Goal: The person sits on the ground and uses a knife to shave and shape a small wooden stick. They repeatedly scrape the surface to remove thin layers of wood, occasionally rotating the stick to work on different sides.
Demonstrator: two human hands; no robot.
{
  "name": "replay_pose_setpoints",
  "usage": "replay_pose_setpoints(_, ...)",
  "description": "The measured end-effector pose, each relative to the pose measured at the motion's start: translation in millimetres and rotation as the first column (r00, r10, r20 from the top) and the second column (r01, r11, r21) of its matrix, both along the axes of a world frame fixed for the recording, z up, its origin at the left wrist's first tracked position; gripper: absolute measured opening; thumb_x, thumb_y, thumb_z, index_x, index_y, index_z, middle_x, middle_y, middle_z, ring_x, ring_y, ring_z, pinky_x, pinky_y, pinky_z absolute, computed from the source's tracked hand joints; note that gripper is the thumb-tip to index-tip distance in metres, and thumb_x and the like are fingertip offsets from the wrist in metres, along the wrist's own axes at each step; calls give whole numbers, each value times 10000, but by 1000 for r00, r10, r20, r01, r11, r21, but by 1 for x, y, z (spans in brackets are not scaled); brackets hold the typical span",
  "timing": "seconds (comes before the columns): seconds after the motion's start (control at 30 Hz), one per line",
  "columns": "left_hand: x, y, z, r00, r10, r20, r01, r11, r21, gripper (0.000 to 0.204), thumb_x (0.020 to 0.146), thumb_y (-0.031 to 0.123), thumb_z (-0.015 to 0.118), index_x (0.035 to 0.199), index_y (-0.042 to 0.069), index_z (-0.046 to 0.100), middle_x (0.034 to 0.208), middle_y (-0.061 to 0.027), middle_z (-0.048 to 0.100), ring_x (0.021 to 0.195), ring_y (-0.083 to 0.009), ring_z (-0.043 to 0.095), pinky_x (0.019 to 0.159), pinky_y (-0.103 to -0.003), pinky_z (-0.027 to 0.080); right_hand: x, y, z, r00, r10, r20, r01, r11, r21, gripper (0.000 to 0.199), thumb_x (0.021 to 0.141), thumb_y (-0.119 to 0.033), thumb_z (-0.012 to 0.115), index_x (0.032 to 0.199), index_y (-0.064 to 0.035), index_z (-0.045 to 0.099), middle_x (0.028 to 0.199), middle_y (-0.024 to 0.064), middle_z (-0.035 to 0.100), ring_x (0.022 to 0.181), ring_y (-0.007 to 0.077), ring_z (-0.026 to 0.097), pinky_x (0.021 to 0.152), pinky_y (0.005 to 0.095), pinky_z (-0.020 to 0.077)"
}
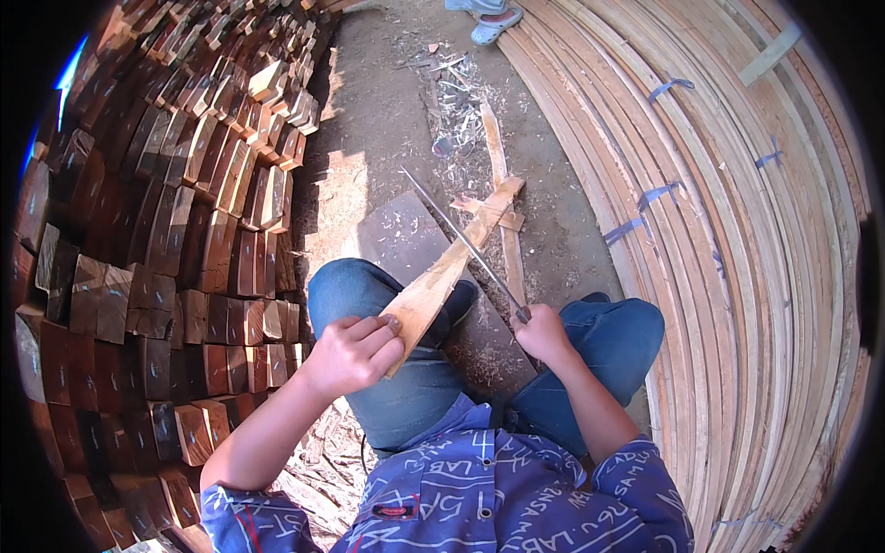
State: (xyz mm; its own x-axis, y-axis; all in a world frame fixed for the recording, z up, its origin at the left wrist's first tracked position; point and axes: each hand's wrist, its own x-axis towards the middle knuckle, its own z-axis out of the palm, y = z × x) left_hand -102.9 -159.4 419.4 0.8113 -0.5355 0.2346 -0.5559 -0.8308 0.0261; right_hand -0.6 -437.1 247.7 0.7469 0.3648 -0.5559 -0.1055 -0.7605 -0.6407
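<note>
The left hand (350, 355) grips a wooden slat (452, 267); the right hand (544, 334) clenches a long blade (461, 238). A glancing stroke could slide toward the gripping fingers or knees.

packages: none | signs: none | screens: none | label: small red-and-black patch (395, 510) on blue shirt (498, 498)

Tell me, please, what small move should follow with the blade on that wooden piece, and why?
Probably a short stroke down the wooden piece: the right hand holds the long blade across it, while the left hand grips its near end.
</note>
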Motion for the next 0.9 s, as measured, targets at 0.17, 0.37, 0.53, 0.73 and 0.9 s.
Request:
replay_pose_setpoints(0.17,2,4,2,1000,29,12,-29,1000,-1,143,685,115,667,758,80,549,845,-63,683,788,-180,700,585,-284,553,-13,25,63,991,119,56,-128,967,222,232,850,-221,675,828,10,675,732,230,653,734,428,649,661,476,500)
replay_pose_setpoints(0.37,7,8,9,1000,3,7,-3,1000,22,139,684,109,661,752,78,543,833,-52,676,792,-176,698,595,-287,554,-21,24,30,983,86,163,-106,987,117,184,778,-195,685,817,-15,694,719,211,653,716,406,653,653,477,510)
replay_pose_setpoints(0.53,-3,8,0,1000,17,-16,-18,999,-34,121,706,64,690,740,48,575,842,-73,689,776,-202,701,611,-313,575,-22,18,31,978,157,137,-171,980,102,185,808,-201,691,832,-17,694,674,195,641,681,393,654,616,454,498)
replay_pose_setpoints(0.73,8,0,14,999,53,-14,-53,999,-13,143,673,103,653,747,66,536,794,-50,640,740,-187,674,588,-297,552,-26,25,102,972,114,206,-185,910,371,166,832,-154,694,785,1,663,592,175,570,530,343,554,519,419,423)
replay_pose_setpoints(0.9,14,0,11,1000,11,11,-11,999,-34,163,651,127,633,731,83,498,752,-37,588,702,-176,643,578,-291,535,-14,16,19,989,63,134,-85,982,169,168,809,-171,691,845,-7,706,630,194,616,614,382,635,568,443,467)
